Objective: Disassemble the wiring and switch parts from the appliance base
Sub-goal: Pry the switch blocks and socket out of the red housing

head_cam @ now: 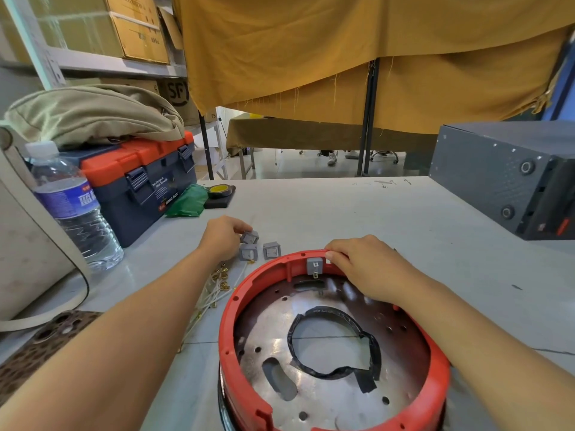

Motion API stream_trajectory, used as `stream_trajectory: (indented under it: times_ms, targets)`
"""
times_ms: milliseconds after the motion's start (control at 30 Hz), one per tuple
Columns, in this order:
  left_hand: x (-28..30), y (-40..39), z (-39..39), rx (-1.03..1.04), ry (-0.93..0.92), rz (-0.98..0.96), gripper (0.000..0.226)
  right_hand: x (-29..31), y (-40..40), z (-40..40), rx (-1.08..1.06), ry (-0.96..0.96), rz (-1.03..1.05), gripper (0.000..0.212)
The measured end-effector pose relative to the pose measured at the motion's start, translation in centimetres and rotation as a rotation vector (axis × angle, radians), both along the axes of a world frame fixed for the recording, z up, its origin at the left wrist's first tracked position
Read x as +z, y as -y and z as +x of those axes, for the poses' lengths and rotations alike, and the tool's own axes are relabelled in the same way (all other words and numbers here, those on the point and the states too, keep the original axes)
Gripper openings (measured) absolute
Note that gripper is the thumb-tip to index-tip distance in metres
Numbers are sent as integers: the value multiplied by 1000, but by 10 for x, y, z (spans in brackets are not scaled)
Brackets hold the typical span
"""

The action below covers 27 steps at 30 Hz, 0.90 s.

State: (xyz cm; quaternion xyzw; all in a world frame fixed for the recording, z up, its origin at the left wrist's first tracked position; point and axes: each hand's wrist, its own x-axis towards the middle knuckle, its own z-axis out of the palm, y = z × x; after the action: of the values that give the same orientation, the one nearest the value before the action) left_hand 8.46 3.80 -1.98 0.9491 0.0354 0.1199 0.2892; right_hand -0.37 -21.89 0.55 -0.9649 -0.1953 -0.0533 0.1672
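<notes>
A: Where is the appliance base (pixel 245 309) found, and what is left in it?

B: The red ring-shaped base is seen lying open side up on the grey table (pixel 357 213), nearest the viewer. One grey switch (pixel 314 265) is still seated in the far wall of the rim, its metal terminals pointing down into the base over the perforated metal plate (pixel 280 331).

A: How is that mounted switch placed relative to the hands?

B: It is flanked closely by the right hand (pixel 364 269), which is draped over the far rim with its fingertips curled onto the red edge just to the right of the switch. The rim is gripped; the switch itself does not appear to be touched. The left hand (pixel 222 236) is set well apart, beyond the base to the left.

A: What is held there?

B: A loose rocker switch (pixel 250 237) is pinched by the left fingers, just above two other removed switches (pixel 259 251) laid side by side on the table. White wires with brass terminals (pixel 214 286) are piled near them, beside the left forearm.

A: Which hand is favoured for the next removal?

B: The right, judged nearer; the switch would probably be pushed along its short axis through the rim wall.
</notes>
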Motion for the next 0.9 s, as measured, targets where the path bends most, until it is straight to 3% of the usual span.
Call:
stream_trajectory:
  times_ms: [100, 567, 733, 900]
  targets:
    - [0, -1, 0, -4, -50, 21, 44, 0, 0, 0, -3, 4, -2, 29]
    - [17, 3, -15, -49, -21, 70, 41, 1, -1, -4, -10, -15, -3, 31]
    - [44, 26, -40, -230, 28, 67, 20, 4, -2, -7, -31, -16, -19, 32]
    - [55, 61, -73, -446, -54, 101, 18, 5, -3, -10, -61, -6, -38, 32]
